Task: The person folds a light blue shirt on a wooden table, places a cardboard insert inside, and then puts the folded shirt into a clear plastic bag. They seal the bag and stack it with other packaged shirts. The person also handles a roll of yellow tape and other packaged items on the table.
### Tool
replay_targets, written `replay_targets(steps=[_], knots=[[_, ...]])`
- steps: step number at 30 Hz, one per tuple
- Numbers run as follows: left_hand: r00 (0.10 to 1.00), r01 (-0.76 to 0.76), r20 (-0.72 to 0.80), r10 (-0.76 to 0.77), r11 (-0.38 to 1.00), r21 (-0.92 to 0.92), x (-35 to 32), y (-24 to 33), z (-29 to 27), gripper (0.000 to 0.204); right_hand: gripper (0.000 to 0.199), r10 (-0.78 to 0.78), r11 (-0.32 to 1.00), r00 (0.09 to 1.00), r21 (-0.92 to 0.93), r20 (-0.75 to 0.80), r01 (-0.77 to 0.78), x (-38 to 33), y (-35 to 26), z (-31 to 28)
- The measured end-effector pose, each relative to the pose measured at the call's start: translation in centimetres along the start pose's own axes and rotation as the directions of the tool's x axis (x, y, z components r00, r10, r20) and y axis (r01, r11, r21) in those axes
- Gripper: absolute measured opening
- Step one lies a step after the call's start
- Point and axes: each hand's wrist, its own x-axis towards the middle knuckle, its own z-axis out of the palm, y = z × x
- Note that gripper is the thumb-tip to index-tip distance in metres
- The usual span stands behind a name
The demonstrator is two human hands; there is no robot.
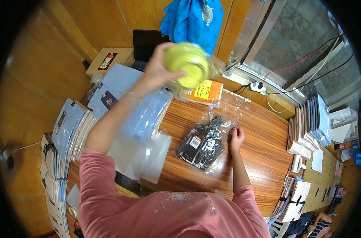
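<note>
Raised over the far side of the table, my left hand (158, 69) grips a yellow-green round container (187, 65). Motion blurs it, so its exact kind is unclear; shiny clear plastic shows about it. A clear plastic bag of flat black packets (202, 144) lies on the table in front of me. At the bag's right edge my right hand (236, 137) rests with curled fingers, pinching the loose plastic. Behind the bag, below the container, sits an orange packet (214, 93) with a yellow label.
Plastic-wrapped light blue folded garments (121, 91) and clear sheets (142, 154) cover the left side. A dark laptop (146, 43) and cardboard box (109, 61) stand at the back. More stacked garments (317, 119) line the right edge, near a power strip (257, 87). Another person (321, 228) sits lower right.
</note>
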Motion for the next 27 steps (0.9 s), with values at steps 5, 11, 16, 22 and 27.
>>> replay_targets(steps=[5, 11, 16, 22, 27], knots=[[0.991, -0.044, -0.093, 0.097, 0.887, 0.46, -1.8, -4.9, 11.8, 0.081, 0.011, -0.033, 0.996, 0.999, -0.081, -0.022, 0.031, 0.7, 0.7, -0.5], [0.765, 0.137, -0.607, -0.215, 0.975, -0.173, -2.4, -18.0, 17.1, 0.076, 0.01, -0.058, 0.974, 0.998, -0.221, 0.009, 0.058, 0.2, 1.5, 1.3], [0.414, 0.027, -0.642, -0.645, 0.714, -0.7, -0.4, -22.2, 22.1, 0.074, 0.008, -0.104, 0.974, 0.994, -0.205, -0.027, 0.097, 0.3, 0.2, -0.6], [0.264, 0.47, -0.855, -0.445, 0.834, -0.289, 0.7, -25.1, 20.4, 0.099, 0.007, -0.106, 0.964, 0.994, -0.244, 0.01, 0.105, -0.1, -1.0, -0.3], [0.361, 0.557, -0.704, -0.612, 0.747, -0.364, -0.5, -25.2, 18.5, 0.097, 0.009, -0.103, 0.963, 0.994, -0.247, 0.019, 0.105, -0.5, -2.4, 0.3]])
